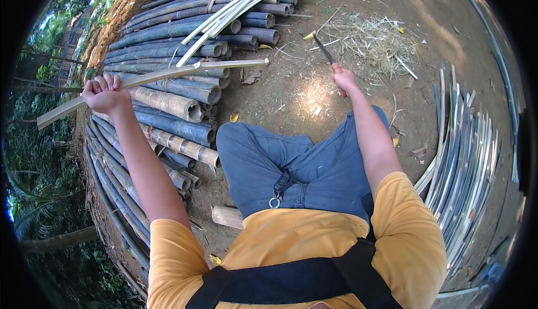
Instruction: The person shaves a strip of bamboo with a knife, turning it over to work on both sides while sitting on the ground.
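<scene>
My left hand (105, 93) is closed around a pale split bamboo strip (185, 70), out to the left above the stacked poles. The strip slants from the lower left up to the right, and its far end reaches over the bare dirt. In my right hand (344, 80) is the handle of a long knife (323, 49), held beyond my right knee. Its dark blade points forward and a little left, apart from the strip. Beside the blade lies a heap of thin bamboo shavings (375, 45).
Dark bamboo poles (168, 56) are stacked along the left, with several pale split strips (235, 9) on top. A bundle of thin strips (462, 157) lies on the ground at my right. A short bamboo piece (227, 217) rests by my left hip.
</scene>
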A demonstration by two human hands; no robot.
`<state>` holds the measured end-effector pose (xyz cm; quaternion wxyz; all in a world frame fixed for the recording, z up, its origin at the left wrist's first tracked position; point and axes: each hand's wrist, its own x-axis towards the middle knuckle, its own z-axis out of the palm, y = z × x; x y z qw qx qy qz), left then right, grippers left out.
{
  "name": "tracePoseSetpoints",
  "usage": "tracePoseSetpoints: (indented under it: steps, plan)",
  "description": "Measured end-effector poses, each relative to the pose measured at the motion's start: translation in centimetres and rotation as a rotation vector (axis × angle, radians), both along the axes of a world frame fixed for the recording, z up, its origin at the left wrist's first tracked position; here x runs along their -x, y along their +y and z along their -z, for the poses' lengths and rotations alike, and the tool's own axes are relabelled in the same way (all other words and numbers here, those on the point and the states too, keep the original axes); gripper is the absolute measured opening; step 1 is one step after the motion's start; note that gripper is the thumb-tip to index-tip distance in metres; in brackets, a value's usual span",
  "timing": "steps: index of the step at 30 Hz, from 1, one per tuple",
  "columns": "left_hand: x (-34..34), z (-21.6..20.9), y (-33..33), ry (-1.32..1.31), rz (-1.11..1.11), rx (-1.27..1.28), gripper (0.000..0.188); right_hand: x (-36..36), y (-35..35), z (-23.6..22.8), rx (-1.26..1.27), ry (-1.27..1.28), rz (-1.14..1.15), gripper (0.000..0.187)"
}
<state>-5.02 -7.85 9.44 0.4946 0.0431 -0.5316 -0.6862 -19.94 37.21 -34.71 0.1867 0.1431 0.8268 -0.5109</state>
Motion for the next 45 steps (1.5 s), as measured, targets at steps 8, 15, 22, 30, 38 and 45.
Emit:
tracePoseSetpoints:
  steps: [8,15,22,30,38,45]
  plan:
    - [0.4,0.3,0.7,0.013,0.07,0.019,0.036,1.6,-5.5,3.7,0.223,-0.119,-0.315,0.032]
    - [-0.4,0.9,0.1,0.02,0.102,0.03,0.032,4.4,-4.2,6.8,0.257,-0.162,0.123,0.014]
    - [-0.5,0.8,-0.5,0.016,0.073,0.052,0.032,3.1,-5.2,2.6,0.123,-0.163,0.213,0.029]
    - [0.0,0.4,0.8,0.004,0.124,0.084,0.034,2.0,-8.3,3.0,0.534,-0.28,-0.226,0.018]
    - [-0.5,0.7,0.2,0.017,0.127,0.076,0.034,3.7,-8.2,4.4,0.359,-0.224,0.441,0.023]
    - [-0.9,1.0,-0.3,0.009,0.104,0.088,0.034,3.5,-7.0,2.5,0.217,-0.027,0.318,0.024]
